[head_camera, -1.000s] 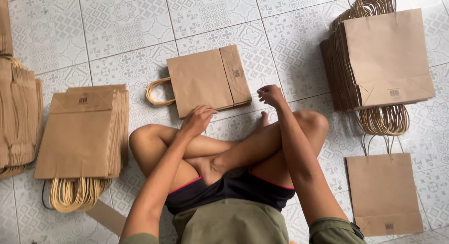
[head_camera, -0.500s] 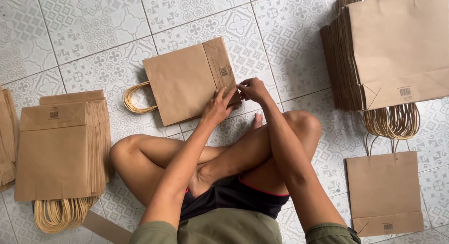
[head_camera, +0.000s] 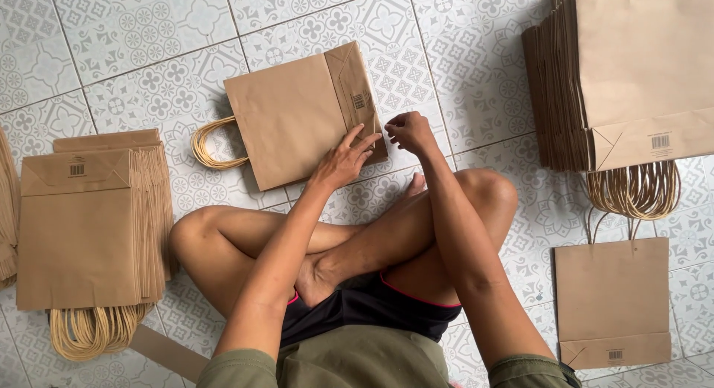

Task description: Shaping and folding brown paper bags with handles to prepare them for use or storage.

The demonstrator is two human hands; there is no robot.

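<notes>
I found the flat brown paper bag [head_camera: 297, 117] lying on the tiled floor [head_camera: 111, 46] just beyond my crossed legs, its twisted handles [head_camera: 212, 144] pointing left. My left hand [head_camera: 343, 159] lay on its near right corner, fingers [head_camera: 361, 139] spread and pressing flat, clamped on nothing. My right hand [head_camera: 407, 131] hovered at the folded bottom edge, fingers curled together; whether they pinched paper I could not tell. I judged the bag light, thin and easily creased, best taken by that stiffer folded bottom or the handles.
</notes>
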